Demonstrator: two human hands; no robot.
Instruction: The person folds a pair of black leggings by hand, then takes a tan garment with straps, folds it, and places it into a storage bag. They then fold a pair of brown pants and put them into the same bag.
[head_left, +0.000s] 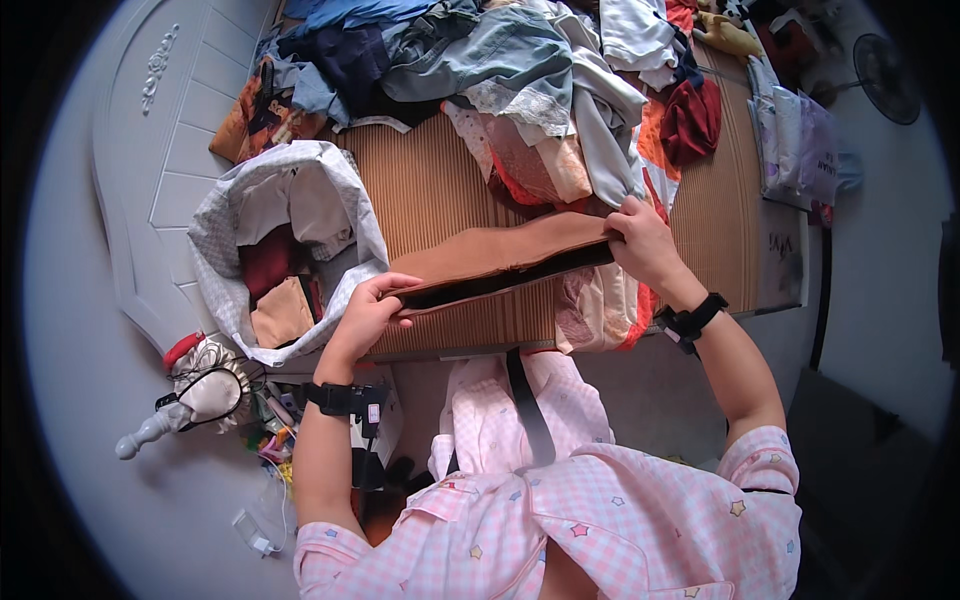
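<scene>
A brown garment with a dark inside (502, 251) is stretched between my hands, its long edge parted towards me. At its left end, my left hand (373, 304) pinches a corner. The opposite corner is held by my right hand (641, 236), close to a grey garment hanging from the pile. Left of my left hand stands a light patterned fabric bin (360, 232) with folded tan, dark red and pale clothes inside. Below the brown garment lies a striped brown mat (457, 326) on the bed. Red, orange and cream patterned cloth (604, 311) sits under my right hand.
A large heap of clothes (487, 60) covers the far part of the bed. The white carved headboard (169, 135) rises at the left. Plastic-wrapped packages (795, 146) lie at the right edge, with a black fan (885, 79) beyond. Small items and cables clutter the lower left.
</scene>
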